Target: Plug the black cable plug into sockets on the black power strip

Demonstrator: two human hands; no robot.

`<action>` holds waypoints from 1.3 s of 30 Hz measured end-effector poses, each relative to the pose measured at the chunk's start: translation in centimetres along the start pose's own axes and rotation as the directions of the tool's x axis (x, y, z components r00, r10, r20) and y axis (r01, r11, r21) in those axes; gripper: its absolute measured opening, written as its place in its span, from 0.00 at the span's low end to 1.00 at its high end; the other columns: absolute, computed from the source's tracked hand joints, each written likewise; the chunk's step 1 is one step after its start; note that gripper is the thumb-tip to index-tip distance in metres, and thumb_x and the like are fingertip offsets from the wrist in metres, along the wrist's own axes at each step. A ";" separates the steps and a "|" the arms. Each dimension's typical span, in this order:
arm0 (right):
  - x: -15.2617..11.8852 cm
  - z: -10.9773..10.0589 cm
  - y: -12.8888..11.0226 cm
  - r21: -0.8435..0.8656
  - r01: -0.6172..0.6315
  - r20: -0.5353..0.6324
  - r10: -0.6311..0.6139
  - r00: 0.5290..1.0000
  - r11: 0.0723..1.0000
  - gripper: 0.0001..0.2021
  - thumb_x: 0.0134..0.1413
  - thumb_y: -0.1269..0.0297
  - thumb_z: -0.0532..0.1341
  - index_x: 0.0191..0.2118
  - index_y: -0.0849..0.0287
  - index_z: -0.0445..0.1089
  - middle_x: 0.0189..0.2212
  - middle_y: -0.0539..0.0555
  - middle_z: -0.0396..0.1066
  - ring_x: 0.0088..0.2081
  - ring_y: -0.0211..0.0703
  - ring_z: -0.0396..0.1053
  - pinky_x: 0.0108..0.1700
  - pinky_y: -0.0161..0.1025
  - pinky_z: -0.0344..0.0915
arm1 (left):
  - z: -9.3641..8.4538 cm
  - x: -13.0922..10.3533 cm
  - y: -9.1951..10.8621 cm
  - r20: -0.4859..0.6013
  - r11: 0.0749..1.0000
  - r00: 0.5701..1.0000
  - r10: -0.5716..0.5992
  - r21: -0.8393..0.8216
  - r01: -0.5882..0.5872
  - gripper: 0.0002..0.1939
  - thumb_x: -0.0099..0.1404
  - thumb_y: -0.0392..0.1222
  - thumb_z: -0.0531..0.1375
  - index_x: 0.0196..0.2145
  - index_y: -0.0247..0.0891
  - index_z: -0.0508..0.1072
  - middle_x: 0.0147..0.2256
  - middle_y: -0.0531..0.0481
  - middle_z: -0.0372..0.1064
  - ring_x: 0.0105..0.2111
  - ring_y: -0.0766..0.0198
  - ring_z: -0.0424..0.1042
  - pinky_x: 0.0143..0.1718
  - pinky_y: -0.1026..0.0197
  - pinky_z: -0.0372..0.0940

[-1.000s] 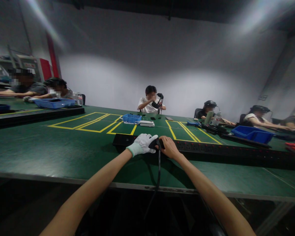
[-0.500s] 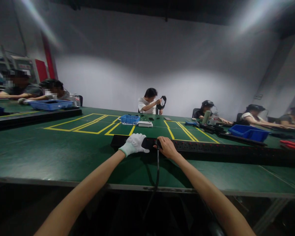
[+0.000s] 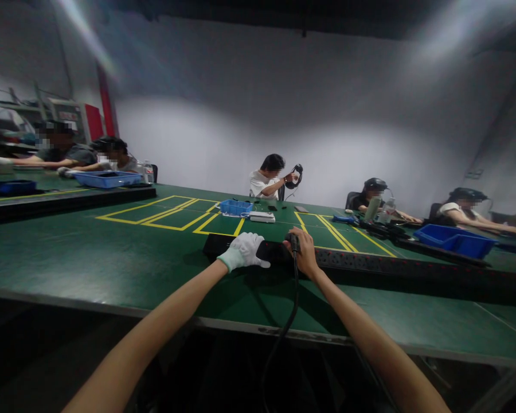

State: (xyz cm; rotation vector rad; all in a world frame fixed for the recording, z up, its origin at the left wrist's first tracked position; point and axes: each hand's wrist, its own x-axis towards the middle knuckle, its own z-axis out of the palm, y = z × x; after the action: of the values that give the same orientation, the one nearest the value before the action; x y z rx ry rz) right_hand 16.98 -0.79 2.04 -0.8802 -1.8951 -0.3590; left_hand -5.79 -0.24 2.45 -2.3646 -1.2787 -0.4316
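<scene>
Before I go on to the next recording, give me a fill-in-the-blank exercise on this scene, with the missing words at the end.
1. The left hand, on the black socket strip, wears a glove that is mostly ____ in colour.
2. The bare hand, which holds the plug, is the person's ____ one.
3. The black cable runs down over the near ____ of the table.
4. The marked lines are coloured ____.

Missing words: white; right; edge; yellow.

Through the head camera I see a pale, unevenly lit wall [image 3: 198, 132], a dark ceiling [image 3: 348, 20], a red post [image 3: 105, 103] at left and a green counter [image 3: 155, 258].
</scene>
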 end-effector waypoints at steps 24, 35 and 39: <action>-0.9 2.4 -3.4 -0.134 0.086 0.221 -0.055 0.974 0.987 0.11 0.56 0.61 0.58 0.44 0.56 0.66 0.49 0.56 0.68 0.58 0.50 0.56 0.59 0.52 0.42 | 0.2 0.0 0.5 -0.035 1.000 0.999 0.016 0.014 -0.016 0.35 0.49 0.71 0.56 0.40 0.36 0.66 0.36 0.42 0.67 0.37 0.52 0.68 0.38 0.54 0.57; -1.2 1.5 -2.6 -0.111 0.163 0.350 -0.115 0.930 0.980 0.36 0.46 0.52 0.63 0.59 0.63 0.52 0.53 0.65 0.63 0.54 0.54 0.60 0.57 0.53 0.51 | 0.2 0.1 0.6 -0.033 0.999 0.999 0.019 0.026 -0.018 0.32 0.51 0.67 0.57 0.41 0.36 0.65 0.37 0.41 0.66 0.37 0.51 0.68 0.38 0.54 0.57; -0.3 0.7 -1.9 -0.073 0.186 0.399 -0.143 0.906 0.980 0.31 0.47 0.56 0.64 0.56 0.59 0.57 0.50 0.61 0.66 0.50 0.51 0.64 0.52 0.47 0.58 | 0.2 -0.1 1.0 -0.036 0.999 0.999 0.003 0.033 -0.002 0.34 0.51 0.69 0.55 0.42 0.35 0.65 0.37 0.40 0.66 0.37 0.51 0.67 0.38 0.53 0.56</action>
State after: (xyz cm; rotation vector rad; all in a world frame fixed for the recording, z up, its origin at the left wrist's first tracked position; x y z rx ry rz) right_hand 15.23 -1.80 1.70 -0.9168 -2.3505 -0.4149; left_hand -5.04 -0.68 1.98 -2.3207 -1.2564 -0.4476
